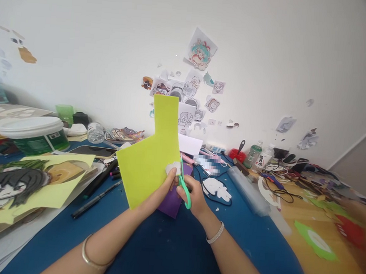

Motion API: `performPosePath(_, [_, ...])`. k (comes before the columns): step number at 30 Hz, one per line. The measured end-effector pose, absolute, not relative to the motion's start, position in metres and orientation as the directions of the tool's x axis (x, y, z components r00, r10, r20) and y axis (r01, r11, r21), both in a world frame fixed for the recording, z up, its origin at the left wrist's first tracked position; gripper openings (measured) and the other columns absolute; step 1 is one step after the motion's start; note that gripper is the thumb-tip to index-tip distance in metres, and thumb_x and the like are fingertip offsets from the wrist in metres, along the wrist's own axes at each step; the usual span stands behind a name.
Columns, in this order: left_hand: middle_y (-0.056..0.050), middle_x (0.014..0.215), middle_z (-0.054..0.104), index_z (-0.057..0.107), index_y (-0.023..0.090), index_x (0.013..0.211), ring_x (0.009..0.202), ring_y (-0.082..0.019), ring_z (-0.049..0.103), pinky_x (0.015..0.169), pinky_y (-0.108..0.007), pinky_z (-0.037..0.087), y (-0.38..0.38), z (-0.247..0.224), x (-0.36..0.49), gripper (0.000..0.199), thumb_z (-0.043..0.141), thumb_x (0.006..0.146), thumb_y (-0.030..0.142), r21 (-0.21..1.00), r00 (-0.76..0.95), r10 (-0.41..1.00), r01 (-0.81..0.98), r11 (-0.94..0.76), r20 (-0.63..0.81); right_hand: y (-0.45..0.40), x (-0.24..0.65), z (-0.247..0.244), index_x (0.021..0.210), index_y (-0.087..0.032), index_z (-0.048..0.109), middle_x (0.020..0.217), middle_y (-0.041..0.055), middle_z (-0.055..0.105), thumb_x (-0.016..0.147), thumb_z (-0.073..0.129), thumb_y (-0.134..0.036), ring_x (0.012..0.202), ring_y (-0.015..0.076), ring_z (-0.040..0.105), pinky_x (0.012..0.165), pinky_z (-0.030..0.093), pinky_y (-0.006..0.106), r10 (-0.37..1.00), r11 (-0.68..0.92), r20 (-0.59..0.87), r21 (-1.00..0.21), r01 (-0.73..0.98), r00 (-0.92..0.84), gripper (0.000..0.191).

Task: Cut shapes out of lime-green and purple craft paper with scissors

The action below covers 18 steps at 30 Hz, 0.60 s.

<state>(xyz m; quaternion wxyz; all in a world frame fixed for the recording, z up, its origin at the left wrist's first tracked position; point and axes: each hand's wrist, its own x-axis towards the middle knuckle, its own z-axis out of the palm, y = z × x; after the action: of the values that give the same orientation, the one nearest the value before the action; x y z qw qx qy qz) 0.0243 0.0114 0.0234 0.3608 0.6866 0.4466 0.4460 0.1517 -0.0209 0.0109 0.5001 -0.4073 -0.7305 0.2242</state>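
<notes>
My left hand [163, 188] is closed on a yellow-green sheet [145, 165], held upright above the table. Under its thumb, a small white paper piece [172, 166] lies against the sheet near its right edge. My right hand [197, 195] grips mint-green scissors [188, 199], with fingers in the handles. Their blades point up along the sheet's right edge, beside the white piece; I cannot tell whether they are biting into it. Partly behind the sheet and hands is a purple sheet [172, 205] on the blue table surface [159, 252].
To the left are a white-lidded tub [33, 130], several pens [97, 198] and a cut-out drawing [10, 185]. Rightward lie a white cutout [215, 188] with a black cord, a clear plastic roll [248, 191], and bottles [264, 157]. A blurred hand [364, 216] shows at the far right.
</notes>
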Motion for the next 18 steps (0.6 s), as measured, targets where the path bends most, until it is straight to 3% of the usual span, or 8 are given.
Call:
performPosePath(6, [0.001,0.044,0.046,0.037,0.022,0.042,0.058,-0.016,0.053,0.072,-0.03,0.044,0.006,0.028,0.024,0.05,0.03,0.079,0.056,0.921,0.208,0.938,0.221,-0.32,0.276,-0.027,0.146,0.018,0.074,-0.018,0.058,0.063,0.0013,0.05,0.081,0.048,-0.041,0.06,0.0145,0.044,0.056,0.037,0.026,0.795,0.589,0.592,-0.702,0.4,-0.131,0.026])
performPosePath(10, [0.003,0.041,0.039,0.035,0.022,0.041,0.05,-0.013,0.047,0.068,-0.028,0.044,0.003,0.034,0.023,0.051,0.028,0.081,0.052,0.915,0.265,0.919,0.201,-0.349,0.292,-0.027,0.146,0.02,0.065,-0.019,0.056,0.057,0.0003,0.045,0.08,0.048,-0.041,0.057,0.0146,0.042,0.055,0.035,0.026,0.769,0.604,0.629,-0.657,0.451,-0.113,0.028])
performPosePath(13, [0.003,0.038,0.034,0.031,0.022,0.038,0.045,-0.012,0.043,0.065,-0.027,0.044,0.005,0.036,0.024,0.051,0.027,0.082,0.048,0.915,0.277,0.917,0.202,-0.348,0.288,-0.026,0.148,0.019,0.066,-0.018,0.058,0.056,-0.0003,0.042,0.078,0.049,-0.04,0.056,0.014,0.04,0.052,0.034,0.025,0.768,0.596,0.63,-0.635,0.492,-0.116,0.026])
performPosePath(18, [0.003,0.04,0.038,0.033,0.022,0.038,0.048,-0.013,0.046,0.067,-0.028,0.044,0.011,0.036,0.022,0.05,0.029,0.081,0.047,0.912,0.295,0.905,0.18,-0.368,0.307,-0.023,0.151,0.015,0.076,-0.018,0.061,0.059,0.0,0.045,0.077,0.052,-0.038,0.056,0.0136,0.041,0.053,0.035,0.025,0.792,0.573,0.597,-0.657,0.49,-0.128,0.022])
